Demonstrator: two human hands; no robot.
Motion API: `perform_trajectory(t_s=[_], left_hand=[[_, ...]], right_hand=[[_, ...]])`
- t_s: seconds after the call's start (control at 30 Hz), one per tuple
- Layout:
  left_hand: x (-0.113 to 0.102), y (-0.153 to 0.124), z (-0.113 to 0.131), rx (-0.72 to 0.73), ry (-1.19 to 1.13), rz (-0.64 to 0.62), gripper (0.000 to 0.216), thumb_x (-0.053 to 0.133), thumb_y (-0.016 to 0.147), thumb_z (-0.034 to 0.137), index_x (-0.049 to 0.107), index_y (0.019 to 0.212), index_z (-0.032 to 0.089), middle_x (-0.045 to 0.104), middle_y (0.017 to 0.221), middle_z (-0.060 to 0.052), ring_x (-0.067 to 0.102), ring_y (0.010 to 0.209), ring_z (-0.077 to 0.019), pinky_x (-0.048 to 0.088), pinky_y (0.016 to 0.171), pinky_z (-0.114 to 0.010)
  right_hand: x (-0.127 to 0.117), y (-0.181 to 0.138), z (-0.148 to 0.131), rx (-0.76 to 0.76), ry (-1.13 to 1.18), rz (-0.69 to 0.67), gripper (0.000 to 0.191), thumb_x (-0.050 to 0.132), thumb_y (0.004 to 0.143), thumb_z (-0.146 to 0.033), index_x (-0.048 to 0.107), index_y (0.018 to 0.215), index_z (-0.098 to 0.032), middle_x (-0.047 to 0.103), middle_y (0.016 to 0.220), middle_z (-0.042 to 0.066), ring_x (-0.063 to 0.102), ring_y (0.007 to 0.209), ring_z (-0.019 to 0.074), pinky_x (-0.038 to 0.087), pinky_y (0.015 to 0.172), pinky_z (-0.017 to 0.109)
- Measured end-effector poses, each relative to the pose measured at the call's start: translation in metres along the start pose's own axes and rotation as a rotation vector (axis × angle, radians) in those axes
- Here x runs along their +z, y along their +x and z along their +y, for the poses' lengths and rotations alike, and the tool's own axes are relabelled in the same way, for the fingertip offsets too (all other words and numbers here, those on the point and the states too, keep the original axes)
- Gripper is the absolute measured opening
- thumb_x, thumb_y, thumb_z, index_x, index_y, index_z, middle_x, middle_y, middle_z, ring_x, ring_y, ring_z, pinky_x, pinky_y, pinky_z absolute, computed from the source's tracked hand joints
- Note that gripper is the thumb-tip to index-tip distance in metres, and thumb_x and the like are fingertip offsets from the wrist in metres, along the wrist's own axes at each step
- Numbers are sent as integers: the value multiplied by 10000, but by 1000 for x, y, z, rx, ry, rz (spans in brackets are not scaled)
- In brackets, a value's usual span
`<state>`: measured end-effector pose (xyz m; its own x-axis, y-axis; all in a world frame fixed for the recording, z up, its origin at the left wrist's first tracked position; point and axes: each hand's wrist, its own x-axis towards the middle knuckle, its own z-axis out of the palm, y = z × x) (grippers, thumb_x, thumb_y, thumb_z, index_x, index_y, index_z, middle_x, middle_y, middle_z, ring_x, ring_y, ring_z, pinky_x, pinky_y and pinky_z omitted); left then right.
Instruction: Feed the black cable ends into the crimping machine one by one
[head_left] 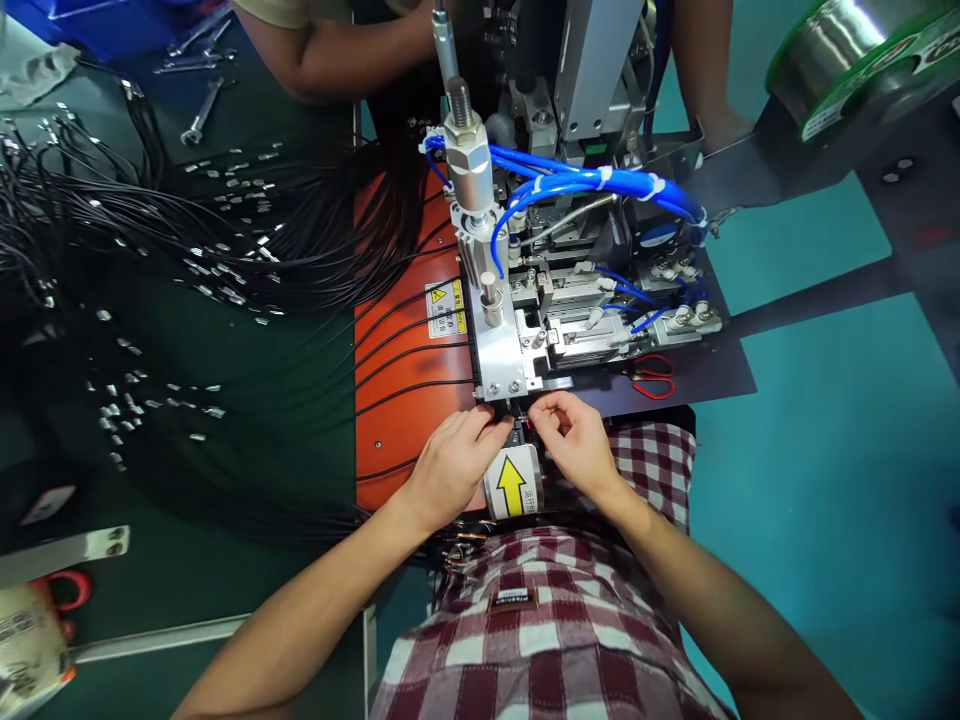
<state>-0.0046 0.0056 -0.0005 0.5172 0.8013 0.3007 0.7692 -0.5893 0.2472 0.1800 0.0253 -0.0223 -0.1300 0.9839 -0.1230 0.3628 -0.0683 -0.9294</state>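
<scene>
My left hand (454,462) and my right hand (574,440) meet at the front of a small metal machine (517,330) with blue air tubes (577,185). Both hands pinch a thin black wire with a red tip (523,425) between them, just under the machine's front plate. Below the hands sits a white cylinder with a yellow arrow label (511,482). Several black wires (412,360) lie across the orange plate (390,400) to the left and run toward the machine.
A large heap of black wires with metal ends (150,260) covers the green table at left. Wrenches (202,110) lie at the back left near another person's arm (322,50). Red scissors (652,377) rest right of the machine. A solder wire spool (855,50) stands at top right.
</scene>
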Motion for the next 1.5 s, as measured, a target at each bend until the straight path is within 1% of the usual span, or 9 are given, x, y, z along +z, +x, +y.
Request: perform_trajectory(t_s=[0.17, 0.37, 0.53, 0.8, 0.87, 1.03, 1.2, 1.37, 1.5], left_hand=[[0, -1, 0, -9, -5, -16, 271, 415, 932, 147, 651, 1054, 95, 600, 880, -121, 531, 740, -189, 481, 649, -298], [0, -1, 0, -14, -13, -15, 274, 409, 937, 151, 651, 1053, 100, 602, 872, -115, 536, 745, -188, 487, 649, -295], [0, -1, -1, -19, -26, -14, 277, 403, 940, 149, 649, 1055, 96, 605, 871, -118, 547, 763, -190, 496, 660, -300], [-1, 0, 1, -16, -8, -16, 286, 391, 943, 153, 659, 1029, 100, 603, 853, -120, 534, 733, -184, 488, 636, -300], [0, -1, 0, -18, -16, -23, 284, 394, 939, 146, 651, 1050, 102, 602, 867, -121, 530, 736, -184, 487, 642, -302], [2, -1, 0, -20, -23, -18, 283, 392, 941, 155, 646, 1058, 109, 601, 886, -122, 533, 756, -187, 487, 656, -304], [2, 0, 0, -27, -41, -9, 276, 403, 936, 149, 647, 1058, 105, 603, 890, -120, 537, 752, -183, 490, 662, -303], [2, -2, -1, -21, -45, 1, 275, 406, 933, 143, 643, 1067, 107, 603, 895, -123, 547, 765, -187, 496, 667, -306], [2, -2, -1, -19, -55, 0, 276, 402, 933, 138, 640, 1069, 112, 606, 906, -122, 549, 769, -184, 501, 671, -304]], right_hand=[[3, -2, 2, -137, -73, 52, 96, 518, 882, -207, 572, 805, -185, 570, 773, 24, 517, 672, 145, 431, 639, 274], [3, -3, 3, -130, -54, 48, 96, 510, 891, -213, 561, 813, -187, 562, 774, 23, 522, 673, 146, 432, 634, 274], [5, -3, 0, -41, -49, 43, 122, 508, 886, -243, 566, 798, -182, 571, 741, 13, 510, 619, 129, 420, 594, 255], [-2, 3, -3, 247, 85, -68, 180, 538, 841, -331, 577, 772, -170, 561, 609, -7, 456, 460, 113, 362, 437, 233], [-5, 2, -4, 205, 13, -45, 195, 535, 853, -344, 602, 797, -169, 583, 635, 9, 474, 479, 122, 369, 449, 238], [1, -3, -14, -15, -200, 11, 205, 515, 890, -332, 655, 944, -192, 594, 664, 15, 499, 546, 140, 371, 510, 245], [6, -1, -19, -106, -293, 74, 139, 543, 860, -274, 615, 768, -200, 549, 610, -6, 485, 543, 132, 365, 547, 246], [3, 0, -12, -51, -167, 17, 121, 528, 857, -261, 565, 760, -199, 491, 587, -32, 440, 522, 116, 355, 522, 232], [6, -2, -4, 70, 98, 4, 165, 512, 877, -322, 560, 794, -187, 567, 677, -4, 493, 566, 120, 393, 532, 228]])
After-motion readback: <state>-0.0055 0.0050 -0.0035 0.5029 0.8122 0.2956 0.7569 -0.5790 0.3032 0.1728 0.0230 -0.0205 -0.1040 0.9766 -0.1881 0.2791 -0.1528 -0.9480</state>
